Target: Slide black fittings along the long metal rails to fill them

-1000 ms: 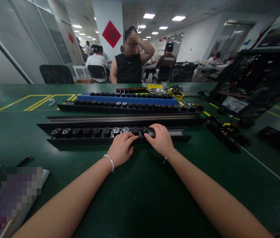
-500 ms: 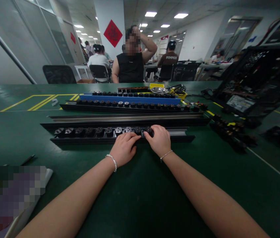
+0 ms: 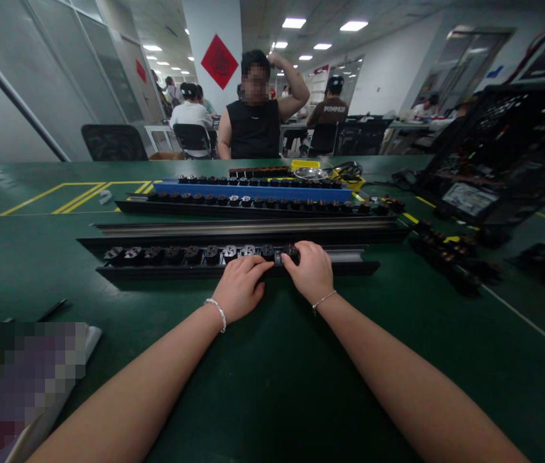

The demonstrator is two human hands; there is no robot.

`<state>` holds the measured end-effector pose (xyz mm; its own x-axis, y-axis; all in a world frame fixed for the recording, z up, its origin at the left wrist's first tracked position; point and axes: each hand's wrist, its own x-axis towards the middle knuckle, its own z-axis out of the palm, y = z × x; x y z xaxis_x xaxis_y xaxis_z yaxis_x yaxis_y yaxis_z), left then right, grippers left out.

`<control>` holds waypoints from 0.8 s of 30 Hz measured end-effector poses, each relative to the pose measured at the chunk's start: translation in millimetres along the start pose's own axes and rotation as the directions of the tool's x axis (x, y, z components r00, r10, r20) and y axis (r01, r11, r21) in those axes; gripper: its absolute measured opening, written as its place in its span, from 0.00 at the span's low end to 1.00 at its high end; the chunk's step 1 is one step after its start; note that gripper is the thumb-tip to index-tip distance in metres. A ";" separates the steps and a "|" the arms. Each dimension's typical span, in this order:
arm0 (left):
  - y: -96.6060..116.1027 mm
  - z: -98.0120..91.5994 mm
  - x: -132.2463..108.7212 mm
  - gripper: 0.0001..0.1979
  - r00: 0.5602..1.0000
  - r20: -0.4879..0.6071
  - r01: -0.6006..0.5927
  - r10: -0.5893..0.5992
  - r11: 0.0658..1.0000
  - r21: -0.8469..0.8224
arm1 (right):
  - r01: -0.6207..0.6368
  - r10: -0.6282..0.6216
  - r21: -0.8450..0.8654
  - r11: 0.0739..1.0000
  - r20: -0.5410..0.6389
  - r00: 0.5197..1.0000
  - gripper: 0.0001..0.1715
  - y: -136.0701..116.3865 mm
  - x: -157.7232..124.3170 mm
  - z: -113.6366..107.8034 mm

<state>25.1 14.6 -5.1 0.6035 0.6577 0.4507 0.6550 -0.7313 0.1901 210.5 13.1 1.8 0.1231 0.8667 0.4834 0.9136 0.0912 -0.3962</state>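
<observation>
A long black metal rail [image 3: 157, 272] lies crosswise in front of me, with a row of round-faced black socket modules [image 3: 192, 254] set in its channel. My right hand [image 3: 312, 271] is closed round the rightmost socket module [image 3: 292, 250], thumb on its near left side and fingers over the top. My left hand [image 3: 240, 288] bends over the rail's front edge, its index fingertip touching beside a small dark piece [image 3: 278, 258] between the hands. The left fingers are closed on the rail; their undersides are hidden. To the right, the channel's silvery inside [image 3: 347, 255] shows.
Behind lie another black rail [image 3: 243, 230], a black rail with modules [image 3: 176, 207] and a blue rail [image 3: 253, 191]. Loose dark parts [image 3: 450, 257] and a black rack [image 3: 484, 154] stand right. A pen [image 3: 53, 310] lies left. A person [image 3: 256, 128] sits opposite.
My hands stay almost in place on the rail and module. The person opposite has lowered the raised hand from the front of the head to beside it.
</observation>
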 end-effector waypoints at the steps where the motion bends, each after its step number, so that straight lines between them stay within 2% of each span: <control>1: 0.1 0.0 -0.1 0.23 1.000 0.000 0.000 0.000 1.000 0.000 | -0.001 0.001 -0.003 1.000 0.001 1.000 0.18 0.0 0.0 -0.1; 24: 0.2 0.5 0.0 0.23 1.000 -0.009 -0.010 0.010 1.000 0.005 | -0.035 0.032 -0.085 0.996 -0.039 0.999 0.18 10.2 -0.6 -3.4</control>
<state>25.5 14.5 -5.4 0.6058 0.6486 0.4608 0.6513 -0.7369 0.1812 221.1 11.8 0.1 0.1675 0.8493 0.5007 0.9384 0.0183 -0.3450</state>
